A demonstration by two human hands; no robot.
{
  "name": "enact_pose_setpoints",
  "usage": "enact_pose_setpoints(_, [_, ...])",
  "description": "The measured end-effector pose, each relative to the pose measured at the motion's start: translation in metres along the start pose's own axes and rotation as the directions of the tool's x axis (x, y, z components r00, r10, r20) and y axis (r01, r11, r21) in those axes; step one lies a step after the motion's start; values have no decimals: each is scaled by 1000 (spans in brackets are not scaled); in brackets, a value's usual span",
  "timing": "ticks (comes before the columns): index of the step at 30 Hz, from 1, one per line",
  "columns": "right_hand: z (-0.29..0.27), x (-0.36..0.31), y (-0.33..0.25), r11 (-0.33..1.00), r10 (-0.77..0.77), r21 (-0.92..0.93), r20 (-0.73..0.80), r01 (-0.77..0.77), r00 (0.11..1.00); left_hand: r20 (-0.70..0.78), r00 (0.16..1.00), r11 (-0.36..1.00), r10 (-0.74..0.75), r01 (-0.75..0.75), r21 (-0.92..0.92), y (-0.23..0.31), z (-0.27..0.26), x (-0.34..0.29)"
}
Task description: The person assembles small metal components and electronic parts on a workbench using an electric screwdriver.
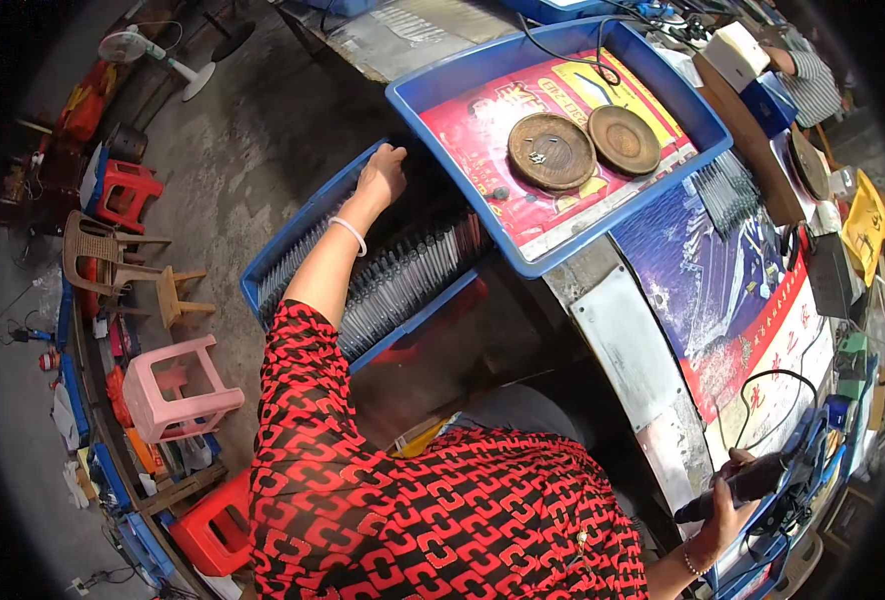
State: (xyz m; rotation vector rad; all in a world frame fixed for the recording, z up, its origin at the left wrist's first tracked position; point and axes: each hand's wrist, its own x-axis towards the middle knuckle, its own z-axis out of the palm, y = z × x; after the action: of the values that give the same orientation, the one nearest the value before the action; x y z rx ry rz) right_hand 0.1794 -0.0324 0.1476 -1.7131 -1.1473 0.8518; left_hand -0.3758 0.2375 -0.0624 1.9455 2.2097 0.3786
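Reaching out to the left, my left hand (383, 176) is closed at the far end of a blue crate (303, 208); what its fingers hold, if anything, is hidden. Rows of thin, dark, slender pieces (403, 285) fill much of that crate, packed side by side. At the lower right, my right hand (728, 512) is wrapped round a black, roughly cylindrical handheld tool (753, 482), its exact kind unclear. A blue tray (553, 262) on the table holds two round brown dishes; small shiny bits lie in the left dish (553, 150), while the right dish (624, 139) shows none.
More slender pieces (728, 190) lie on the printed table sheet, past a grey metal plate (628, 330). A black cable (778, 373) loops near my right hand. A pink stool (183, 388), a red stool (213, 525) and a wicker chair (98, 255) stand left. Another person (808, 80) sits far right.
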Motion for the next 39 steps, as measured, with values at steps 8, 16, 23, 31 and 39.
enact_pose_setpoints(8, [-8,6,-6,766,-177,628,-6,142,984,-90,996,996,18,-25,-81,-10,-16,-11])
enact_pose_setpoints(16, [-45,24,10,415,-349,902,38,118,936,-477,780,689,-405,-83,-720,92,-109,-118])
enact_pose_setpoints(23, [-24,33,5,523,-312,803,-130,284,941,-388,888,633,247,-451,-630,242,-125,-210])
enact_pose_setpoints(31, [-57,17,21,495,-340,799,-184,342,922,-197,777,422,598,-514,-747,397,-66,-103])
enact_pose_setpoints(39, [-74,-7,50,507,-251,785,-261,356,932,-402,723,515,562,-686,-514,469,32,47])
